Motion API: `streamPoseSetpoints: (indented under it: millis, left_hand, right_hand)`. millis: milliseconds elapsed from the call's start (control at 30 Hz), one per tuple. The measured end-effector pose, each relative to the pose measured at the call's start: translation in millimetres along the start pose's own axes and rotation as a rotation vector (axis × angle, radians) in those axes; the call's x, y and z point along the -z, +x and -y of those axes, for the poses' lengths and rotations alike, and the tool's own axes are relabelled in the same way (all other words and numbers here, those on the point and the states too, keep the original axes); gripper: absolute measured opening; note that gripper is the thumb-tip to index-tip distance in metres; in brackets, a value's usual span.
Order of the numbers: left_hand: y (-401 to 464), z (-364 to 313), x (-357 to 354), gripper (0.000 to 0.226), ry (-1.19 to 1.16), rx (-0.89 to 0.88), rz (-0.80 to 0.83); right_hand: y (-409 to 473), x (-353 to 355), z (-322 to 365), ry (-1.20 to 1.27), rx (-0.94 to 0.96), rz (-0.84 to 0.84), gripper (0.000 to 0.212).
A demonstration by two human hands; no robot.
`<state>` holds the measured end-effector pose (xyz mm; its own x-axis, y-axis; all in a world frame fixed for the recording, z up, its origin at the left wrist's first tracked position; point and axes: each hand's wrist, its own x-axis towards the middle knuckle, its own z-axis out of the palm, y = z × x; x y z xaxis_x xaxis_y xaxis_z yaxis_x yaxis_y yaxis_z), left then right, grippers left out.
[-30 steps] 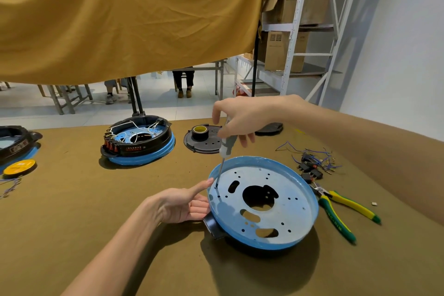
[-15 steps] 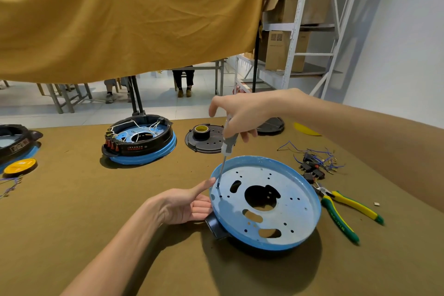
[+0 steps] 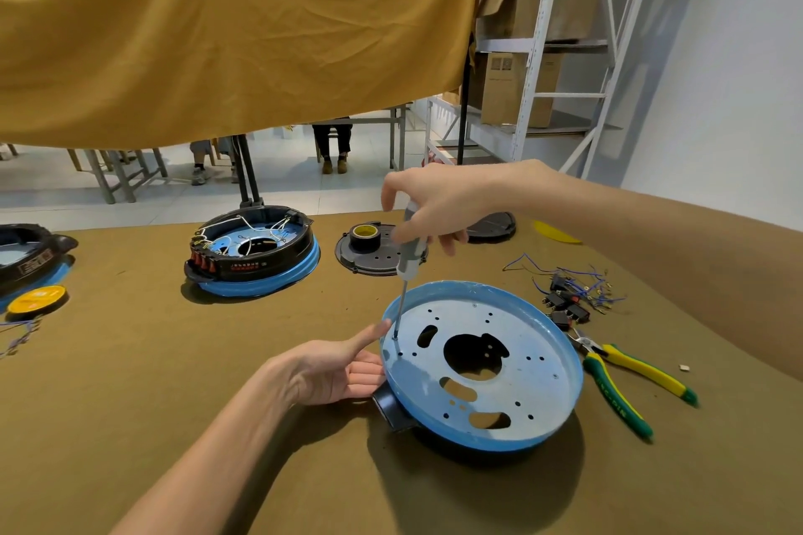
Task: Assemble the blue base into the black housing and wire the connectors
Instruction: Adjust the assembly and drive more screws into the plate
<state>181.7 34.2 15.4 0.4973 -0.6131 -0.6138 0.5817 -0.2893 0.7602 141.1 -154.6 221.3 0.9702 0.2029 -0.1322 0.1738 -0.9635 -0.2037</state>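
The round blue base [image 3: 512, 365], pierced by a large central hole, slots and small screw holes, sits tilted atop the black housing [image 3: 389, 406], which peeks out beneath its left edge. Loose connectors [image 3: 569, 304] with blue wires lie just beyond, to its right.

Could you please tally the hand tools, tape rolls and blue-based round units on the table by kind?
Grey-handled screwdrivers: 1, in the right hand's grip
Green-and-yellow-handled pliers: 1
Tape rolls: 2, a black-and-yellow roll and a flat yellow roll
Blue-based round units: 3, the blue metal base at the left hand, a wired one and one cut off at the left edge
Total: 7
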Motion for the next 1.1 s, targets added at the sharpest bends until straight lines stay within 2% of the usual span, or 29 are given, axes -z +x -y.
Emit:
streamPoseSetpoints:
  millis: [100,200,300,367,433,533,600,700,767,833,933,1000,1100]
  left_hand:
    - [0.5,0.0,0.5,0.079,-0.007,-0.004,0.014]
    - [2.1,0.2,1.8,0.078,-0.027,-0.001,0.012]
    - [2.9,0.3,2.7,0.086,-0.005,0.005,0.009]
    - [3.3,0.7,3.0,0.090,0.003,0.009,0.004]
    - [3.5,0.7,3.7,0.093,-0.009,0.009,-0.002]
    - [3.4,0.3,3.4,0.092,-0.001,0.011,0.000]
    - [2.5,0.3,2.8,0.091,0.005,0.014,-0.003]
    - [0.6,0.3,1.1,0.090,-0.005,0.012,-0.009]
    - [-0.8,0.1,-0.1,0.089,-0.015,0.007,-0.005]
    - [-1.5,-0.1,-0.3,0.089,-0.012,0.001,-0.008]
    - [-1.8,-0.6,-1.1,0.081,-0.016,0.000,-0.007]
    - [-1.6,0.1,-1.0,0.085,-0.021,-0.001,-0.018]
    - [-1.7,-0.2,-2.4,0.085,-0.004,0.006,-0.026]
  right_hand:
    - [2.4,-2.2,-0.6,-0.083,-0.031,-0.024,0.054]
    - [0.7,3.8,-1.4,0.088,-0.011,0.073,0.058]
    - [2.1,-3.0,-1.7,-0.059,-0.016,-0.031,0.038]
    - [1.6,-4.9,-2.6,-0.102,-0.015,-0.044,0.044]
    - [-0.8,-1.0,-3.3,0.005,0.003,0.036,0.051]
    - [-1.6,-2.0,-3.3,-0.012,-0.023,0.017,0.040]
    - [-1.6,-3.8,-3.1,-0.038,-0.028,-0.006,0.045]
    - [-5.2,-0.4,-4.7,0.088,0.013,0.047,0.051]
    - [-5.6,-2.0,-5.1,0.014,-0.003,-0.015,0.037]
    - [-5.1,-4.8,-5.0,-0.061,-0.022,-0.055,0.040]
    - [-7.6,-1.8,-6.3,0.056,0.006,0.027,0.049]
    - [-7.8,-2.3,-6.8,0.048,-0.003,0.011,0.042]
    - [-6.6,-6.0,-6.9,0.001,-0.002,-0.023,0.047]
